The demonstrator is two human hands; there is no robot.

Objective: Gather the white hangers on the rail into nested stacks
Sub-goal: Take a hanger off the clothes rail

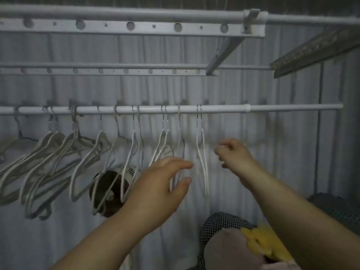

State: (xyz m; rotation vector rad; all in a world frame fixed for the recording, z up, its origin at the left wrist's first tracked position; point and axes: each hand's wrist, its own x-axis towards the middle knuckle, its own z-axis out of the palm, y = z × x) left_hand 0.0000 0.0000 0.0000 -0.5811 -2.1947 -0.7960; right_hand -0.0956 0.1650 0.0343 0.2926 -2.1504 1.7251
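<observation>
Several white hangers hang from a white rail [224, 109] that runs across the middle of the view. Bunched hangers [48, 162] fill the left part, some nested together. A pair of hangers [201, 152] hangs furthest right, seen edge-on. My left hand [161, 184] is open, fingers spread, just left of that pair and in front of another hanger [161, 145]. My right hand [231, 154] is to the right of the pair, fingers loosely curled; nothing is visibly in it.
Two higher rails with perforated bars [126, 26] run overhead. A small round fan [113, 184] sits behind the hangers. A mesh basket [220, 223] with pink and yellow cloth stands at the lower right. A corrugated wall is behind, and the rail's right end is bare.
</observation>
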